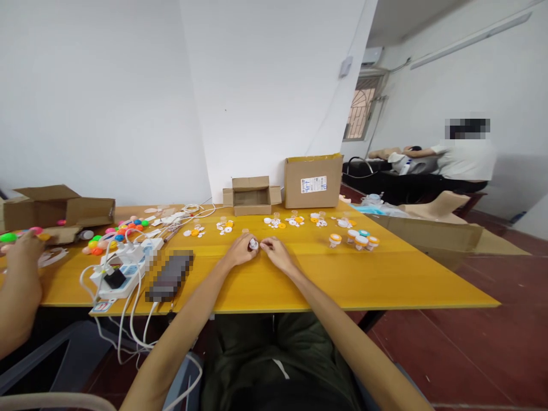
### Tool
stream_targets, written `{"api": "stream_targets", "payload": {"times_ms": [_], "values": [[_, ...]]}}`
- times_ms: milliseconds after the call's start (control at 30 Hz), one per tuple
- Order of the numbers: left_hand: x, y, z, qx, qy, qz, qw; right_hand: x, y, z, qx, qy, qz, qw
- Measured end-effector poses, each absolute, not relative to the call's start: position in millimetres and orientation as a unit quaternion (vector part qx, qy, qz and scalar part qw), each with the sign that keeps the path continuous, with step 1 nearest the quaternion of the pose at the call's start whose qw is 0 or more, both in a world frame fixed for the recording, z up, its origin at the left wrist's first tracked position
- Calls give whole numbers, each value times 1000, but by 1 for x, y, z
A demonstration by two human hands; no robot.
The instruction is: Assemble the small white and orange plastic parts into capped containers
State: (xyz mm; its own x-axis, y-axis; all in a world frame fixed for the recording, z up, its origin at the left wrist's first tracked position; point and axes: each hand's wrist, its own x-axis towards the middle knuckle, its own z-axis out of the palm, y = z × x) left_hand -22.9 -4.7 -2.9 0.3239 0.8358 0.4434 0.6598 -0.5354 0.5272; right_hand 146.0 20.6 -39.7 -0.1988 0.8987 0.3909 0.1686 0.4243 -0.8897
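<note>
My left hand [240,251] is closed around a small white plastic part [253,244], held just above the yellow table [265,285]. Close by on the right, my right hand [277,253] has its fingertips pinched together near that part; anything between them is too small to make out. Behind my hands lie small piles of loose white and orange plastic pieces [225,227], with another such pile [296,221] farther right. Several put-together pieces with orange, white or teal round tops [362,240] stand to the right of my hands.
A small open carton [252,197] and a larger box [313,182] stand along the wall. At left are a power strip [124,274] with cables, a phone [170,277], colourful balls [115,233] and a co-worker's hand [23,257]. Another person [462,154] sits far right.
</note>
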Motion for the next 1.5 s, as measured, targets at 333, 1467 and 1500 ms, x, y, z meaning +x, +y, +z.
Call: {"api": "stream_targets", "payload": {"times_ms": [333, 1467, 1500], "values": [[-22, -4, -4, 807, 489, 315, 101, 146, 18, -37, -411, -708, 327, 472], [-79, -39, 38, 370, 515, 709, 308, 401, -63, 34, -579, -343, 321, 666], [-77, -38, 31, 372, 518, 709, 301, 402, -64, 30, -587, -332, 331, 660]]}}
